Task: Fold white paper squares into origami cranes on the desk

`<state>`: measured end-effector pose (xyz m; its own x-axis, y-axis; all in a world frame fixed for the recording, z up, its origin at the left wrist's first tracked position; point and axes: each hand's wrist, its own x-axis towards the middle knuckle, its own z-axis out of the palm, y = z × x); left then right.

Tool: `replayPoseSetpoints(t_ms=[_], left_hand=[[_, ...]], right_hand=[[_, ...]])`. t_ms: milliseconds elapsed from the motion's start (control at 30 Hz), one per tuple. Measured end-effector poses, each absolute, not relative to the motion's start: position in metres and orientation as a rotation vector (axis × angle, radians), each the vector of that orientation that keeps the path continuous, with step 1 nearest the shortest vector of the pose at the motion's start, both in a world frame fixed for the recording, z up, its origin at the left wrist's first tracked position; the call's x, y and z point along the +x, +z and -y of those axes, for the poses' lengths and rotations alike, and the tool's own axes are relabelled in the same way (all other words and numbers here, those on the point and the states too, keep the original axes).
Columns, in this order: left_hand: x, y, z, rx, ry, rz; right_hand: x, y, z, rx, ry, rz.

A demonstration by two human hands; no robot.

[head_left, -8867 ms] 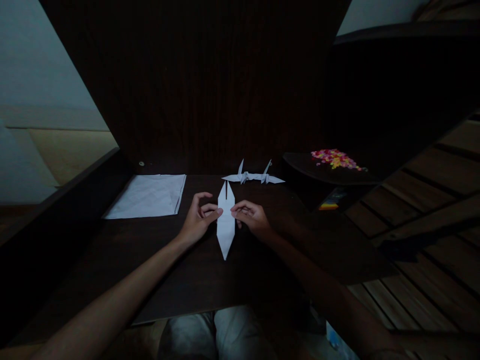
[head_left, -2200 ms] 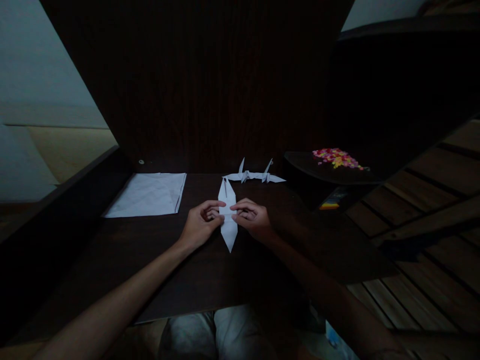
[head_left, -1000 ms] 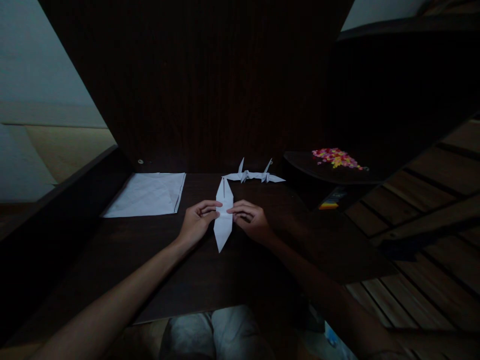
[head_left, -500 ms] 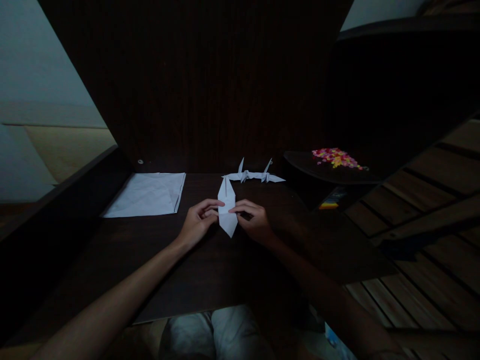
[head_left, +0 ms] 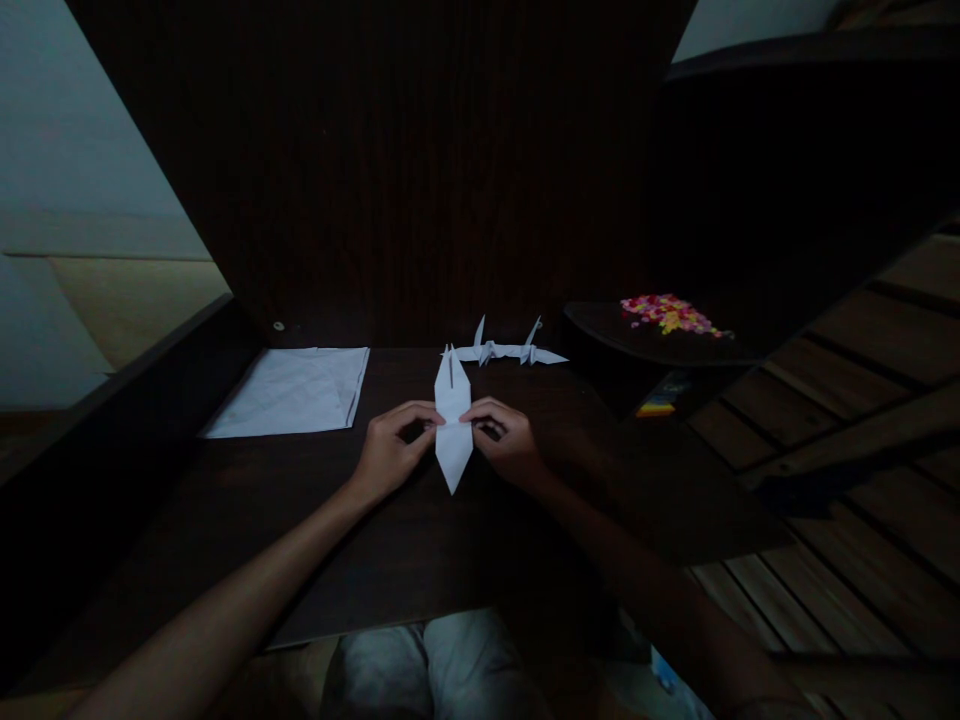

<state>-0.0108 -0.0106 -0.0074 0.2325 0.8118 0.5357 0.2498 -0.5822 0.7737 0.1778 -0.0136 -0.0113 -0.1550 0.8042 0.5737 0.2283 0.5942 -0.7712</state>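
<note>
Nearest, the person's trouser-clad knees (head_left: 461,660) show below the front edge of a dark wooden desk (head_left: 337,570). Over the desk, the left hand (head_left: 394,440) is curled with a gap inside the grip, thumb and forefinger closed on the left edge of a white folded-paper form (head_left: 453,455). The right hand (head_left: 508,440) mirrors it, pinching the right edge at the same level. The form lies between them, its single point near, its slit pair of points far; whether it rests on the wood is unclear.

The step in hand seems to be working a crease across its middle. The next move probably calls for an even pinch from both sides, edges kept aligned.

Farther left lies a stack of white paper sheets (head_left: 289,390). Beyond the form's far tip, two folded paper cranes (head_left: 510,351) stand in a row. To their right, a corner shelf (head_left: 600,328) bears a heap of small pink, red and yellow pieces (head_left: 671,314).
</note>
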Motion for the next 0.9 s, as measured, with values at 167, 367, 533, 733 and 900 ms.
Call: replayPoseSetpoints(t_ms=[167,367,533,733,900], left_hand=[[-0.010,-0.006,0.012,1.991,1.365,-0.966],[-0.007,0.002,0.017,1.999,1.369,-0.963],[-0.006,0.004,0.018,2.014,1.362,-0.968],[-0.009,0.001,0.015,2.101,1.395,-0.913],[-0.012,-0.003,0.014,2.233,1.398,-0.898]], right_hand=[[0.178,-0.011,0.014,-0.829,0.753,1.661],[0.176,-0.012,0.014,-0.781,0.922,1.603],[0.176,-0.015,0.013,-0.771,1.015,1.553],[0.178,-0.014,0.014,-0.763,0.976,1.620],[0.180,-0.014,0.014,-0.817,0.912,1.680]])
